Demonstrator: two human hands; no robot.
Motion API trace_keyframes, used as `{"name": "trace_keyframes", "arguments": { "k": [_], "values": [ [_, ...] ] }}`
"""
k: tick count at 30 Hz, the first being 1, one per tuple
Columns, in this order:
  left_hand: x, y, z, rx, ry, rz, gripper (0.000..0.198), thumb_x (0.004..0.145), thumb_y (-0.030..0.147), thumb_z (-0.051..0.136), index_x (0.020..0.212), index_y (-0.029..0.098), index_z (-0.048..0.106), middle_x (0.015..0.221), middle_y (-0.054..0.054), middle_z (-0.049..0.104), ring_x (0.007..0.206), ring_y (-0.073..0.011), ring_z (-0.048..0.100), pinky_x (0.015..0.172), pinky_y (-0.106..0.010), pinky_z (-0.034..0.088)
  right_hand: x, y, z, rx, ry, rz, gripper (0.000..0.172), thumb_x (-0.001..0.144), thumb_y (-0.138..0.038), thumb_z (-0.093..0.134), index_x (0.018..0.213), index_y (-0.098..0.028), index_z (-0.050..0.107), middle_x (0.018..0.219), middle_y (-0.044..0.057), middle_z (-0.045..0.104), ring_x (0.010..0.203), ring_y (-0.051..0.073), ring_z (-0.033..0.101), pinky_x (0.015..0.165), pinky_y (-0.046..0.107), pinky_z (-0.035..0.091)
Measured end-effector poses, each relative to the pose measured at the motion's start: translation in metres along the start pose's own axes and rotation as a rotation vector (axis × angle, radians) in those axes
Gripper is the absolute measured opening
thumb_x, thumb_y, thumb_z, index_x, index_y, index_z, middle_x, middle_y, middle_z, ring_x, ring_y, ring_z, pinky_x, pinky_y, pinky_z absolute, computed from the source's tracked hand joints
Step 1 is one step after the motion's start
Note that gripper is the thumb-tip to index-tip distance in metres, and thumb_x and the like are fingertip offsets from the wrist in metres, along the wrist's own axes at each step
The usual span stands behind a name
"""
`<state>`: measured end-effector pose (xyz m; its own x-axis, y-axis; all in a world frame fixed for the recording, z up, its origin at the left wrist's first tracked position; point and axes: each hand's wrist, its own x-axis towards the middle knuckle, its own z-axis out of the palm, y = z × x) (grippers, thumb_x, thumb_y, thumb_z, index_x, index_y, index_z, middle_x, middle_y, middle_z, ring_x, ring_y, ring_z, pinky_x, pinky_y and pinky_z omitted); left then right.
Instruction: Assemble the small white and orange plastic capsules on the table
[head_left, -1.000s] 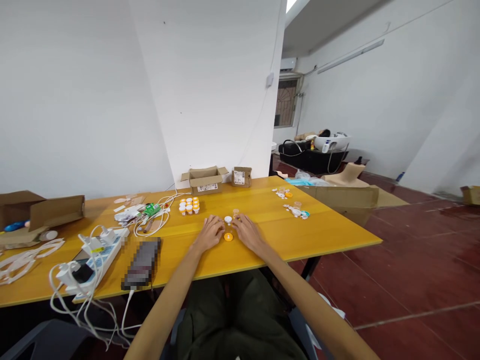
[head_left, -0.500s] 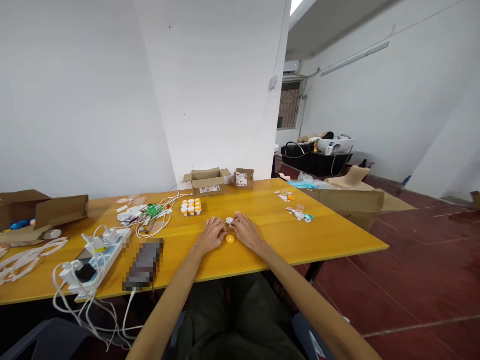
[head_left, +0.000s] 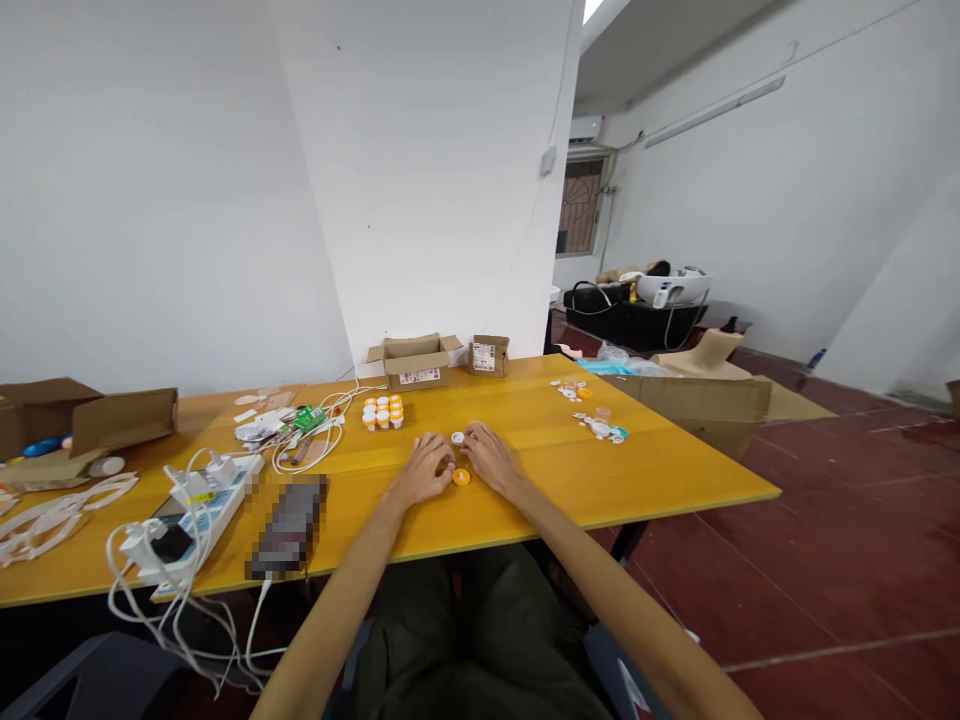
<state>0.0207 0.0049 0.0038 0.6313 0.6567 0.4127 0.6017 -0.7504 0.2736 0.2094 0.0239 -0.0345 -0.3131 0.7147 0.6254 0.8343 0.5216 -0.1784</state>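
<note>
On the yellow table [head_left: 660, 465], my left hand [head_left: 426, 470] and my right hand [head_left: 489, 458] face each other with curled fingers. Between their fingertips lies a small white round part [head_left: 458, 438]. Just below it, close to my left fingertips, is an orange round cap [head_left: 461, 478] with a light centre. Whether either hand grips something small between the fingers is too small to make out. A cluster of several small jars with white and orange lids [head_left: 382, 412] stands to the left, beyond my left hand.
An open cardboard box [head_left: 416, 365] and a smaller box [head_left: 489, 356] stand by the wall. Loose plastic parts [head_left: 600, 425] lie at the right. A power strip [head_left: 206, 525] with cables, a phone [head_left: 289, 527] and another open box [head_left: 124, 428] are at the left.
My right fingers have shifted slightly left, nearer the white round part. The rest looks nearly the same, apart from a slight shift of the view.
</note>
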Motion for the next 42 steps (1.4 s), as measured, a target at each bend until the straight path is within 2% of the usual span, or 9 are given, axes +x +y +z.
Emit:
{"name": "trace_keyframes", "arguments": {
  "k": [2, 5, 9, 15, 19, 23, 31, 42],
  "values": [
    [-0.001, 0.001, -0.002, -0.027, -0.012, 0.026, 0.007, 0.090, 0.027, 0.054, 0.090, 0.023, 0.060, 0.100, -0.006, 0.063, 0.101, -0.0259, 0.050, 0.092, -0.043, 0.040, 0.000, 0.001, 0.000, 0.023, 0.008, -0.007, 0.016, 0.090, -0.010, 0.058, 0.090, -0.022, 0.069, 0.102, 0.009, 0.064, 0.105, 0.022, 0.059, 0.090, 0.035, 0.050],
    [-0.002, 0.003, -0.004, -0.063, -0.029, 0.053, 0.018, 0.091, 0.040, 0.057, 0.090, 0.023, 0.060, 0.099, -0.006, 0.063, 0.100, -0.0258, 0.050, 0.093, -0.043, 0.040, -0.001, 0.003, 0.000, 0.051, 0.013, 0.004, 0.016, 0.090, -0.010, 0.058, 0.089, -0.022, 0.068, 0.103, 0.009, 0.065, 0.103, 0.022, 0.060, 0.089, 0.034, 0.050],
    [-0.001, 0.003, -0.002, -0.070, -0.058, 0.064, 0.023, 0.088, 0.046, 0.060, 0.092, 0.023, 0.060, 0.100, -0.006, 0.063, 0.100, -0.0260, 0.050, 0.093, -0.043, 0.040, -0.002, 0.005, -0.002, 0.092, 0.009, 0.047, 0.016, 0.090, -0.011, 0.056, 0.087, -0.022, 0.068, 0.102, 0.008, 0.065, 0.098, 0.021, 0.060, 0.087, 0.035, 0.050],
    [-0.001, 0.000, 0.001, -0.051, -0.071, 0.067, 0.021, 0.086, 0.043, 0.062, 0.096, 0.025, 0.063, 0.105, -0.006, 0.063, 0.104, -0.0263, 0.050, 0.096, -0.045, 0.040, -0.004, 0.007, -0.005, 0.241, 0.052, 0.111, 0.018, 0.089, -0.014, 0.056, 0.080, -0.024, 0.068, 0.103, 0.006, 0.065, 0.099, 0.021, 0.060, 0.090, 0.036, 0.048],
    [-0.001, 0.002, 0.000, -0.060, -0.071, 0.073, 0.016, 0.087, 0.037, 0.061, 0.096, 0.024, 0.062, 0.104, -0.005, 0.063, 0.104, -0.0261, 0.050, 0.096, -0.046, 0.040, -0.012, 0.007, -0.009, 0.373, 0.089, 0.088, 0.017, 0.090, -0.018, 0.057, 0.080, -0.025, 0.068, 0.106, 0.005, 0.066, 0.106, 0.021, 0.060, 0.096, 0.037, 0.047],
    [-0.001, 0.005, -0.001, -0.068, -0.079, 0.059, 0.014, 0.087, 0.035, 0.060, 0.096, 0.025, 0.062, 0.103, -0.005, 0.064, 0.104, -0.0261, 0.051, 0.098, -0.046, 0.040, -0.022, 0.004, -0.014, 0.445, 0.069, 0.035, 0.015, 0.090, -0.020, 0.059, 0.081, -0.025, 0.069, 0.108, 0.005, 0.066, 0.107, 0.021, 0.061, 0.097, 0.038, 0.047],
    [0.000, 0.004, 0.001, -0.083, -0.080, 0.044, 0.016, 0.087, 0.038, 0.060, 0.097, 0.026, 0.064, 0.104, -0.006, 0.064, 0.104, -0.0274, 0.051, 0.097, -0.047, 0.040, -0.028, -0.007, -0.025, 0.350, -0.046, -0.063, 0.018, 0.093, -0.015, 0.056, 0.084, -0.024, 0.069, 0.112, 0.006, 0.065, 0.109, 0.021, 0.061, 0.098, 0.040, 0.047],
    [-0.001, 0.004, 0.002, -0.085, -0.061, 0.077, 0.017, 0.089, 0.038, 0.059, 0.097, 0.025, 0.066, 0.104, -0.006, 0.063, 0.104, -0.0259, 0.050, 0.098, -0.048, 0.041, -0.029, -0.010, -0.033, 0.313, -0.060, -0.086, 0.017, 0.092, -0.014, 0.056, 0.085, -0.023, 0.069, 0.111, 0.007, 0.065, 0.105, 0.021, 0.061, 0.095, 0.038, 0.050]
  ]
}}
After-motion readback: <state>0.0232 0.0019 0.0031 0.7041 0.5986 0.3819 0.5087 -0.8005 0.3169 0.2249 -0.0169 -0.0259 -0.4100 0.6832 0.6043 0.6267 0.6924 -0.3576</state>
